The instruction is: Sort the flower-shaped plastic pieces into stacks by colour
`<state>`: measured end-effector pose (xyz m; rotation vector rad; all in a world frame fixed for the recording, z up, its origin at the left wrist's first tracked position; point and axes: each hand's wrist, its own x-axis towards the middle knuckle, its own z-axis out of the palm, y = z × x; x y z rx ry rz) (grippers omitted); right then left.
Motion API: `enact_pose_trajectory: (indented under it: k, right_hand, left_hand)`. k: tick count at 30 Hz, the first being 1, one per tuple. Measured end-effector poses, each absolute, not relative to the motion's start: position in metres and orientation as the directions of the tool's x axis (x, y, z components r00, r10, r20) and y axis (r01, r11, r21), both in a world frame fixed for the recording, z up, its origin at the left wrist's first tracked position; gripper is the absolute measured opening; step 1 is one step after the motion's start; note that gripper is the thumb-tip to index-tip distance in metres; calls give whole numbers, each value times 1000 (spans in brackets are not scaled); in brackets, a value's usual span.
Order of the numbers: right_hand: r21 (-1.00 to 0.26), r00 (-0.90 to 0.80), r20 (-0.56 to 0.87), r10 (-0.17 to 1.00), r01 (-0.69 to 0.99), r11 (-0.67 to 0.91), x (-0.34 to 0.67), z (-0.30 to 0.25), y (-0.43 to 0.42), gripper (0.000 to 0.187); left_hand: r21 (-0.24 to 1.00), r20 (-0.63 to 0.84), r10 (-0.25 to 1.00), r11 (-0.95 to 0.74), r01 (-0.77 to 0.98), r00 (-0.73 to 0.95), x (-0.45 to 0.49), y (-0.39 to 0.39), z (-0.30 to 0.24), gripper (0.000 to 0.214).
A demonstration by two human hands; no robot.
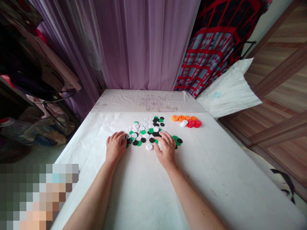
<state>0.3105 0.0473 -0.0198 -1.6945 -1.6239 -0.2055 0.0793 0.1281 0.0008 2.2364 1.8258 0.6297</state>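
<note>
A loose pile of small notched plastic discs lies on the white-covered table, mixing white discs (146, 122), green discs (143, 132) and black discs (143, 140). My left hand (116, 147) rests palm down at the pile's left edge, its fingers stretched forward and touching discs there. On the pile's right side, my right hand (166, 147) lies over some discs with its fingers apart; what is under its palm is partly hidden. Between the hands, a white disc (149, 147) sits nearest to me.
Behind the pile to the right stand grouped orange discs (184, 118), red discs (194, 123) and a white cluster (184, 123). A white plastic bag (227, 91) hangs by the table's right edge. A purple curtain (146, 44) closes off the back; clothes (40, 57) hang at left.
</note>
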Motion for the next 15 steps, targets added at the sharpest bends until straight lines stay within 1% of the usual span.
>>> enact_pose_trajectory:
  k: [3, 6, 9, 15]
  right_hand:
    - [-433, 293, 646, 705, 901, 22, 341, -25, 46, 27]
    - [-468, 377, 647, 663, 882, -45, 362, -29, 46, 26]
    - [-464, 362, 625, 691, 885, -45, 365, -31, 45, 23]
    - [-381, 251, 567, 785, 924, -19, 353, -26, 40, 13]
  left_hand:
    - [397, 208, 966, -227, 889, 154, 79, 128, 0, 33]
    - [386, 217, 964, -232, 893, 157, 78, 128, -2, 33]
    - [374, 219, 962, -235, 897, 161, 77, 129, -3, 34]
    - [361, 204, 965, -229, 904, 163, 76, 129, -3, 35]
